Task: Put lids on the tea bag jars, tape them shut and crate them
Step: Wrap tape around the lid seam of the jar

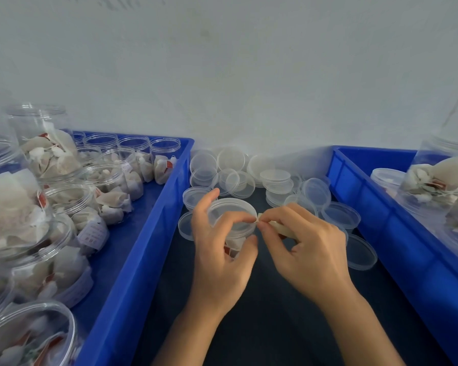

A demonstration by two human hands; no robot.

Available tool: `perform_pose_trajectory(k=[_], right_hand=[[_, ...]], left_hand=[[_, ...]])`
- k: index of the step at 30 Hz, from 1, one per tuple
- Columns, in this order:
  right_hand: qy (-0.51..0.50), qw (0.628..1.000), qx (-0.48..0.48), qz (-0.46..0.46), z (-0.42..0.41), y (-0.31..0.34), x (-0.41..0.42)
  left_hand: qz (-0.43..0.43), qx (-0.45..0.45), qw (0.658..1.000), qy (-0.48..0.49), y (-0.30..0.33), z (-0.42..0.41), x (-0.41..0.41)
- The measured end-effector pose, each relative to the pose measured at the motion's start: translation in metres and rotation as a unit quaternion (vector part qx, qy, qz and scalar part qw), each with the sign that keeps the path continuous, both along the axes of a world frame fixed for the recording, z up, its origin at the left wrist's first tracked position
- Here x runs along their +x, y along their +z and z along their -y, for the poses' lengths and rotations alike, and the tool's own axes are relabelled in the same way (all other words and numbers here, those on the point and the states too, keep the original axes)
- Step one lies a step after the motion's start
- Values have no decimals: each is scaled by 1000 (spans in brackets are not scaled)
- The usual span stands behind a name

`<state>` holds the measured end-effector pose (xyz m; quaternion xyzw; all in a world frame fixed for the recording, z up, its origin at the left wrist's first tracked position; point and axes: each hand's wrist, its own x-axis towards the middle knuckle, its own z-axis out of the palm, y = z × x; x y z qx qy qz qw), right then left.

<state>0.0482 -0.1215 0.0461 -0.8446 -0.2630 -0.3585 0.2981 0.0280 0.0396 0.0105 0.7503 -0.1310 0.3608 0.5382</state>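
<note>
A clear jar of tea bags [233,245] with a clear lid [229,207] on it stands on the dark table between two blue crates. My left hand [220,249] grips the jar, its thumb and forefinger curled round the lid's rim. My right hand [302,244] pinches a strip of tape [259,217] against the right edge of the lid and holds a pale tape roll [282,229], mostly hidden under its fingers.
Several loose clear lids [249,175] lie heaped behind the jar by the wall. The left blue crate [143,247] holds several open jars of tea bags. The right blue crate [397,220] holds lidded jars.
</note>
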Motion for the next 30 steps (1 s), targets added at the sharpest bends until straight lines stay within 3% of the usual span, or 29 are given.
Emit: perform_pose_trajectory(k=[6,19,25,30], right_hand=[[44,999,4,-11,9,2,2],[-43,990,-126,-44,2,7,-5],[-48,982,-137,-117,-3,-1,-3],[47,963,-112,-239,5,2,1]], left_hand=[[2,-6,1000,14,2,1,1],[42,-15,999,19,1,3,5],[34,-34,999,5,1,2,7],[23,-44,999,1,4,3,5]])
